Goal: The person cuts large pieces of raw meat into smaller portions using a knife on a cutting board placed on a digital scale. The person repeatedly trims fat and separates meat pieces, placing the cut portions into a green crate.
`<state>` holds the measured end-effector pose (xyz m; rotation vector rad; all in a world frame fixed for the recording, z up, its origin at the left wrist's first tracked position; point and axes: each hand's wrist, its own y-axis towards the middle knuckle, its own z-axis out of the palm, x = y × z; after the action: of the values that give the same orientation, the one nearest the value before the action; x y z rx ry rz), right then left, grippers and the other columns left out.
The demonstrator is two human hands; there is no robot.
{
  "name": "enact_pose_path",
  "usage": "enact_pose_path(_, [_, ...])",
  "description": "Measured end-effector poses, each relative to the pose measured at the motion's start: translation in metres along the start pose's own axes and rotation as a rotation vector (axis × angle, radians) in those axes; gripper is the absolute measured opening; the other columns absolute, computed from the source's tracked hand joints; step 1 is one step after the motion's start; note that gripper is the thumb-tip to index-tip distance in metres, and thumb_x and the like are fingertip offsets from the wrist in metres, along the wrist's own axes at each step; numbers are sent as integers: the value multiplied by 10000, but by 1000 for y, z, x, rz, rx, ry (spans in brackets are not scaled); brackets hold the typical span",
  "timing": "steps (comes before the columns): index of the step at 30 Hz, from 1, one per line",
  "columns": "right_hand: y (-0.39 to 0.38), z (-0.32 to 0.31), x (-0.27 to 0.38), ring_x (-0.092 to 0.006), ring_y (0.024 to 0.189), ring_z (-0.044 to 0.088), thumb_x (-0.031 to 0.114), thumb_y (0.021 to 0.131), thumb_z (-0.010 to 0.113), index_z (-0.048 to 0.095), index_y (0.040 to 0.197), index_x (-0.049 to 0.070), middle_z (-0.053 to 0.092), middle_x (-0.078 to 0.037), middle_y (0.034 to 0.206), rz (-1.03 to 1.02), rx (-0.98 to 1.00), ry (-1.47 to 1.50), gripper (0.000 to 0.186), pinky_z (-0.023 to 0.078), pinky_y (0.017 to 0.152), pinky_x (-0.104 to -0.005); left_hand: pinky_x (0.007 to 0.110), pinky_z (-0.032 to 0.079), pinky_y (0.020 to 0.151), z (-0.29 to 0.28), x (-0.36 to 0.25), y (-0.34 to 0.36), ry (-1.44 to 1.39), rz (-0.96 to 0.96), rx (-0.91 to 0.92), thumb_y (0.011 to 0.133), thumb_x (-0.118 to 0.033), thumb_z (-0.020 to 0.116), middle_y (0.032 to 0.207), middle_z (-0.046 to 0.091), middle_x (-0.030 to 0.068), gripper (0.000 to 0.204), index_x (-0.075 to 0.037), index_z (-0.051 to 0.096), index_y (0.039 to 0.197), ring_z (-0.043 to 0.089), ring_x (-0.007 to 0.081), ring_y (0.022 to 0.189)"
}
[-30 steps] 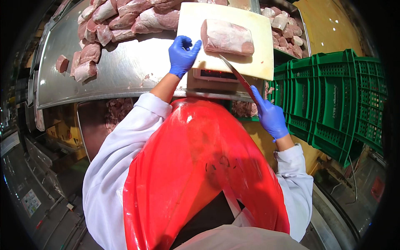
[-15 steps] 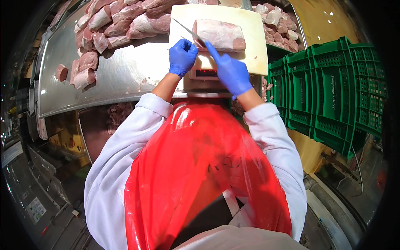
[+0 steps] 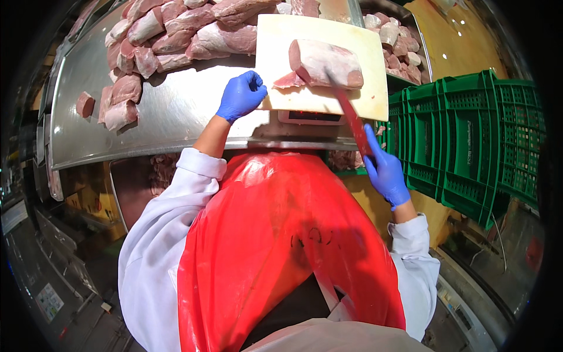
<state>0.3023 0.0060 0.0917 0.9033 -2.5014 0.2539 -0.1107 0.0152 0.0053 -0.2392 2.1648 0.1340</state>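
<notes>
Gripping the knife [image 3: 353, 120], the right hand [image 3: 387, 173] sits right of centre in the head view, fingers closed round it; the left hand [image 3: 240, 97], upper centre, has fingers curled together, seemingly empty. The meat block [image 3: 322, 58] lies on the cutting board [image 3: 274, 44], upper centre. Unseen 1 second ago, a strip [image 3: 290, 80] now lies at its left end, apparently cut loose.

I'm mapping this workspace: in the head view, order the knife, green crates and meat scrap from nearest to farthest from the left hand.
1. Meat scrap: left side of the board.
2. Knife: farther right, in the right hand.
3. Green crates: far right.
</notes>
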Motion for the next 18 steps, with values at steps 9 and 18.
enact_pose_path(9, [173,71,77,-424,646,662,166,979,557,306,1624,207,677,-231,767,260,-420,24,694,519,605,-508,235,474,655,-39,11,56,-161,143,70,930,-133,712,769,642,-12,134,-9,664,919,554,38,705])
enact_pose_path(18, [85,115,140,-442,650,634,86,949,570,222,1649,260,660,-229,765,539,-133,-223,801,492,598,-538,271,521,656,-33,37,104,-480,235,-13,890,-136,735,738,678,40,160,11,673,887,594,70,678])
